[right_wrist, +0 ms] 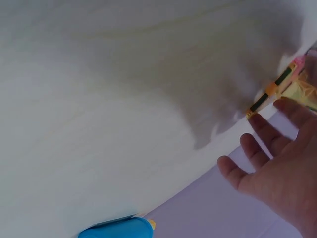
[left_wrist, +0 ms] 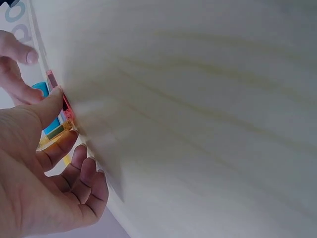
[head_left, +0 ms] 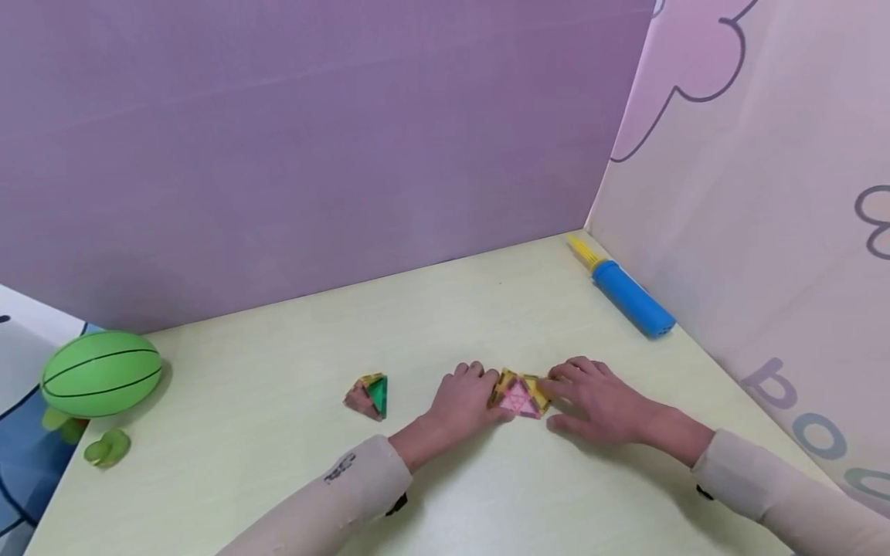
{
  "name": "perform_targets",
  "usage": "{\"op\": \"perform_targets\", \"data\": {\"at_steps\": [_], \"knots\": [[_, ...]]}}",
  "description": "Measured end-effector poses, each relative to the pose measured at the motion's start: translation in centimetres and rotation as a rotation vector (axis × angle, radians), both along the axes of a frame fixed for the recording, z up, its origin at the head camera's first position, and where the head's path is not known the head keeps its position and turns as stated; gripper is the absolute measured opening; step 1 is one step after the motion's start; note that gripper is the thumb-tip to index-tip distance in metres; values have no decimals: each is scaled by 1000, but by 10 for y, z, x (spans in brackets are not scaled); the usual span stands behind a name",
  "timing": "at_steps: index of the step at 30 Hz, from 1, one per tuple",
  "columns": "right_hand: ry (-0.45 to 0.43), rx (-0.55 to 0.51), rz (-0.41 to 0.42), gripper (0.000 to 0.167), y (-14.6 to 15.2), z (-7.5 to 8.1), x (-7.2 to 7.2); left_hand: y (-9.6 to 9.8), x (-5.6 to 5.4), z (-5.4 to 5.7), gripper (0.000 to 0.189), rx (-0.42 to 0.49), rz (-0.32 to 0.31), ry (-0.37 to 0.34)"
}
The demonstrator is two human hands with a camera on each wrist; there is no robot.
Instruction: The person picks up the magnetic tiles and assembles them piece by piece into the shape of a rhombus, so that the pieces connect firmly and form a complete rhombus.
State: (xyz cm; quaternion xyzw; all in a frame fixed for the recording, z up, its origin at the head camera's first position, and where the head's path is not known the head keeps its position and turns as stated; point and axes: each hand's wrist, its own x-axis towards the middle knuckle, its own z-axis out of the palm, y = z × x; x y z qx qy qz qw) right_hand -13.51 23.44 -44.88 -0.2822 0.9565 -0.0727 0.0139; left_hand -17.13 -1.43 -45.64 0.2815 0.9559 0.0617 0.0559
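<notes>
Pink and yellow triangular magnetic tiles (head_left: 518,398), joined edge to edge, sit on the table between both hands. My left hand (head_left: 464,400) pinches their left side; in the left wrist view its thumb lies at the pink tile (left_wrist: 67,105) and its index finger at the yellow tile (left_wrist: 55,133). From the right, my right hand (head_left: 603,401) reaches in with fingers spread and fairly straight. Its fingertips touch the yellow tile (right_wrist: 300,94) in the right wrist view. Left of the hands stands a small tile pyramid (head_left: 367,396) with red, green and yellow faces.
A blue pump (head_left: 633,300) with a yellow nozzle lies by the right wall. At the far left are a green ball (head_left: 102,374) and a small green twisted piece (head_left: 107,448) near the table edge. A purple wall panel (head_left: 313,154) stands along the back.
</notes>
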Motion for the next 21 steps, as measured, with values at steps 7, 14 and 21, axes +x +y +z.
{"op": "perform_targets", "data": {"at_steps": [7,14,21], "knots": [[44,-31,-187,35,-6,8,-10,-3,-1,2,60,51,12,-32],[-69,62,-323,59,-22,15,-16,-1,-1,0,58,63,18,-29],[-192,133,-409,70,-29,24,-20,3,-2,-2,55,63,38,-56]]}}
